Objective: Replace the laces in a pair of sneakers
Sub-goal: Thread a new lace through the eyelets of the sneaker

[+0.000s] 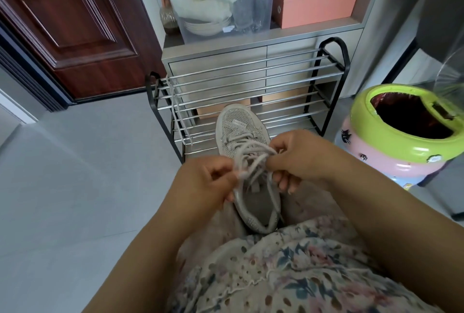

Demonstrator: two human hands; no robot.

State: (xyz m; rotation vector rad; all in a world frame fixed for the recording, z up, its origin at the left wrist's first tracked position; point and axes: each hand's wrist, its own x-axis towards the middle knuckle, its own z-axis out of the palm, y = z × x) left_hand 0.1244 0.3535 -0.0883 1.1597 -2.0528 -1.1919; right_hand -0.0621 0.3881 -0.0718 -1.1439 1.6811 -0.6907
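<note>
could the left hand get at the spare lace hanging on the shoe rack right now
Probably yes, but not right away: the left hand is pinching the lace on the sneaker. The spare lace hangs off the rack's left end, with nothing between.

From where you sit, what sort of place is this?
Probably a home entryway: a wooden door, a shoe rack by a cabinet, and a bin on the tiled floor.

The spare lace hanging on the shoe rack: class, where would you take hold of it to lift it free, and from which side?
Pinch the spare lace just below the top rail of the shoe rack, where it is draped, coming from the front left. Its strands hang loose in front of the lower rails, so lifting upward there should free it without snagging.
</note>
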